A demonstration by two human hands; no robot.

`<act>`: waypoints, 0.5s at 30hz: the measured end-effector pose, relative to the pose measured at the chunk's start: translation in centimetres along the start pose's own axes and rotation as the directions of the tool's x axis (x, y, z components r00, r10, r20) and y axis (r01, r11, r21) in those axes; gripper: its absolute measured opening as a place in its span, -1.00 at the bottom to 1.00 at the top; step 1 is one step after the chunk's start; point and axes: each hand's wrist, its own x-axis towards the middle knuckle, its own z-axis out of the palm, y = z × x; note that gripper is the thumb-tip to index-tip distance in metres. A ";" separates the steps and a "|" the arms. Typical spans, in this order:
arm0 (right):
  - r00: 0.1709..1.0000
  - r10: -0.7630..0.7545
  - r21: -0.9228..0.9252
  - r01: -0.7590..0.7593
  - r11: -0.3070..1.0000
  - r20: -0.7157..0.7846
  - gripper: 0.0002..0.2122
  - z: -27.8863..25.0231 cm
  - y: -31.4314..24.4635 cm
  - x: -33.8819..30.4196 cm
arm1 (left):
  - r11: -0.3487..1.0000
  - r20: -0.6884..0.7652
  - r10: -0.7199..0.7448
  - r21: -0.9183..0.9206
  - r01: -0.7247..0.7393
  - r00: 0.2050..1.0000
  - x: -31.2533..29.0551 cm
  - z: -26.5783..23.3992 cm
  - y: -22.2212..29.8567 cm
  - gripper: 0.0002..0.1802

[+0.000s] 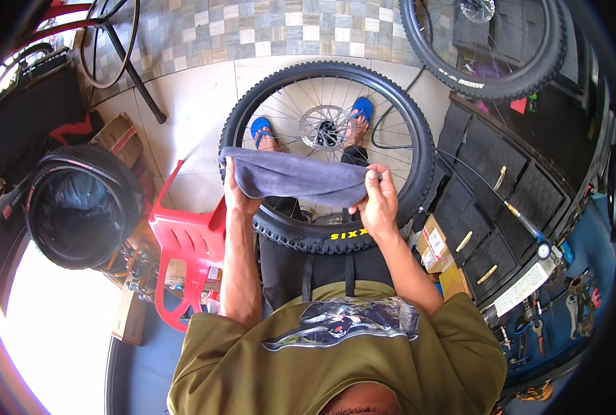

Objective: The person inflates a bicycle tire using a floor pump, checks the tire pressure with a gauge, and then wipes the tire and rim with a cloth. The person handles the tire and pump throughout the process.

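A grey-purple cloth [297, 178] is stretched level between my two hands, folded along its length. My left hand [237, 191] grips its left end, thumb up. At the other end my right hand [378, 200] pinches the cloth between thumb and fingers. Below the cloth, a bicycle wheel [419, 131] with a knobby black tyre rests over my lap and legs. Its spokes and a brake disc [324, 126] at the hub show past the cloth, which hides part of the near rim. My feet in blue flip-flops [362, 108] are visible through the spokes.
A red plastic chair [190, 238] stands close at my left, with loose tyres [79, 207] beyond it. On the right are black cases [474, 162], an air hose with a gauge [543, 250] and several hand tools [536, 332]. Another wheel [474, 86] is at the upper right.
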 end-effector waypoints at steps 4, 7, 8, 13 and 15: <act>0.992 -0.115 -0.216 0.123 0.969 0.048 -0.80 -2.5 0.1 1.0 | 0.973 -0.191 0.144 0.206 -0.104 0.971 -0.1 -1.0 0.9 -0.47; 0.990 -0.092 -0.360 0.125 0.924 0.107 -0.76 -4.0 2.2 1.0 | 0.966 -0.235 0.229 0.173 -0.191 0.945 0.0 -2.1 0.4 -0.65; 0.995 -0.052 -0.374 0.079 0.924 0.082 -0.76 -4.6 3.2 1.0 | 0.976 -0.218 0.203 0.128 -0.178 0.955 -0.2 -2.2 0.4 -0.67; 0.997 -0.028 -0.793 0.079 0.604 0.078 -0.81 -8.4 4.7 2.8 | 0.525 -0.119 0.468 0.834 -0.168 0.876 1.4 -4.0 -1.7 -0.62; 0.979 -0.092 -0.913 0.203 0.355 0.182 -0.82 -9.6 4.8 4.5 | 0.081 -0.013 0.522 0.996 -0.035 0.853 4.3 -7.6 -1.9 -0.62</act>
